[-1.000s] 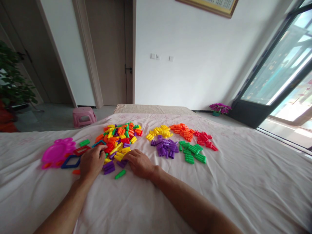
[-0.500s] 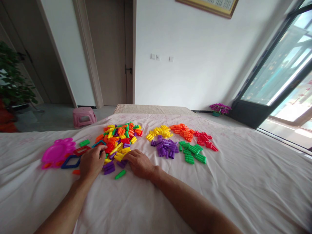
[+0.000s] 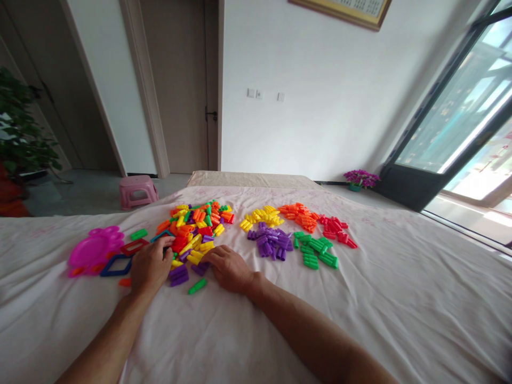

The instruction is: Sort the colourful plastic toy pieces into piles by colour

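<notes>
A mixed pile of plastic building pieces (image 3: 196,229) in orange, yellow, red, green and purple lies on the cloth in front of me. My left hand (image 3: 152,264) is at its left edge, fingers curled together beside red pieces (image 3: 180,244); what they hold, if anything, is hidden. At the pile's near right side, my right hand (image 3: 228,269) has its fingers bent down against yellow pieces (image 3: 196,256). Its fingertips are partly hidden. Purple pieces (image 3: 178,275) and a single green piece (image 3: 197,286) lie between the two hands.
Right of the pile are sorted groups: yellow (image 3: 262,216), orange (image 3: 302,216), red (image 3: 335,229), purple (image 3: 272,242) and green (image 3: 318,250). Leftward lie a magenta paw-like tray (image 3: 92,250), a blue frame (image 3: 116,265) and a red frame (image 3: 134,246). A pink stool (image 3: 138,192) stands beyond.
</notes>
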The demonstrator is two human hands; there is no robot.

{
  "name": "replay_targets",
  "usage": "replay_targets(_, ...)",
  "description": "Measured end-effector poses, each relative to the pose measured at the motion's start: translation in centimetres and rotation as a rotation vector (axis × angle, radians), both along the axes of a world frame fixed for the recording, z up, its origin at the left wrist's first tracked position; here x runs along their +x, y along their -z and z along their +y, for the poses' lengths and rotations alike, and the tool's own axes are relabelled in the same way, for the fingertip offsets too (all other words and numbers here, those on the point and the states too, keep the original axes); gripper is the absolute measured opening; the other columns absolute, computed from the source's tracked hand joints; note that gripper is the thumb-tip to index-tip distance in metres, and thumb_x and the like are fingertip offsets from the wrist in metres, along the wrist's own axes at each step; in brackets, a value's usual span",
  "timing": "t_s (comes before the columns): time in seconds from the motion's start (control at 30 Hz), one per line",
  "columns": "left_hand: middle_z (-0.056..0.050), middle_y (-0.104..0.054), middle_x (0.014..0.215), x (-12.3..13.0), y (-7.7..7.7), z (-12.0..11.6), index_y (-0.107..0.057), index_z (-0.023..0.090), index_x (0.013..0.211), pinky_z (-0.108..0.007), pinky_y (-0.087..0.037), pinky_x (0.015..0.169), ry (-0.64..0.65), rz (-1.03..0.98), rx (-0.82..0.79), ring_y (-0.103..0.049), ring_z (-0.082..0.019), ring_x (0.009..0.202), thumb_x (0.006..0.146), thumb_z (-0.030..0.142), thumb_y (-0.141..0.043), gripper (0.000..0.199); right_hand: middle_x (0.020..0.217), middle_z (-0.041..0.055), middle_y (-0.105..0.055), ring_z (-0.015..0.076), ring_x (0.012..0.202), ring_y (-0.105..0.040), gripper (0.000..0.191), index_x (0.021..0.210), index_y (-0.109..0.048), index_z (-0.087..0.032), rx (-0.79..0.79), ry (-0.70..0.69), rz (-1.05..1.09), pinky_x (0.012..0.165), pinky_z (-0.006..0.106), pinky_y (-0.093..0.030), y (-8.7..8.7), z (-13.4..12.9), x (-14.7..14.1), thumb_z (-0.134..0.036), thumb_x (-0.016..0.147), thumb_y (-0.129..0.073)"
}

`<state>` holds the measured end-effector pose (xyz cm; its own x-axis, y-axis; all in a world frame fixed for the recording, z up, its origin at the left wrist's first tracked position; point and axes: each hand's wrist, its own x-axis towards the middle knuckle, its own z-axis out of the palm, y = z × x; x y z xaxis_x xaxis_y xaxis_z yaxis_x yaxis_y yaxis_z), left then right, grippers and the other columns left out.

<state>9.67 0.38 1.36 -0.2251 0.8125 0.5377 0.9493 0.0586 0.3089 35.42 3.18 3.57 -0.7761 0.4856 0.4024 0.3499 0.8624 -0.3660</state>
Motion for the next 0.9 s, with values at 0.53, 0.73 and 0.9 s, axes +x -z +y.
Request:
replay_targets(0.53,-0.003,-0.076,0.108,-0.16,0.07,-0.02,-0.065,0.021,0.114,-0.034,-0.046,0.087,0.033,0.001,0.005,-0.068,-0.021,0.096,0.09,0.028,-0.046,0.031,0.113,0.005,-0.066,0.0202,0.108,-0.056,0.037,0.118,-0.063,-0.025,0.035,0.106,-0.045,0.094,0.033,-0.042,0.2,0.05,-0.03,-0.008,0.087,-0.054)
replay_targets(0.73,-0.002,-0.077,0.098,-0.06,-0.03,-0.14,-0.072,0.025,0.099,-0.036,-0.045,0.082,0.014,0.069,-0.023,-0.066,-0.023,0.09,0.09,0.029,-0.044,0.029,0.097,0.0055,-0.067,0.021,0.094,-0.056,0.023,0.098,-0.068,-0.021,0.052,0.302,-0.059,0.085,0.033,-0.04,0.3,0.5,0.39,-0.009,0.081,-0.057)
replay_targets(0.9,-0.002,-0.077,0.096,0.05,-0.06,-0.18,-0.073,0.026,0.098,-0.035,-0.044,0.083,0.01,0.067,-0.015,-0.066,-0.022,0.088,0.089,0.028,-0.045,0.03,0.102,0.0064,-0.067,0.0204,0.093,-0.056,0.027,0.116,-0.065,-0.019,0.078,0.288,-0.03,0.085,0.033,-0.041,-0.17,0.04,0.62,-0.019,0.092,-0.055)
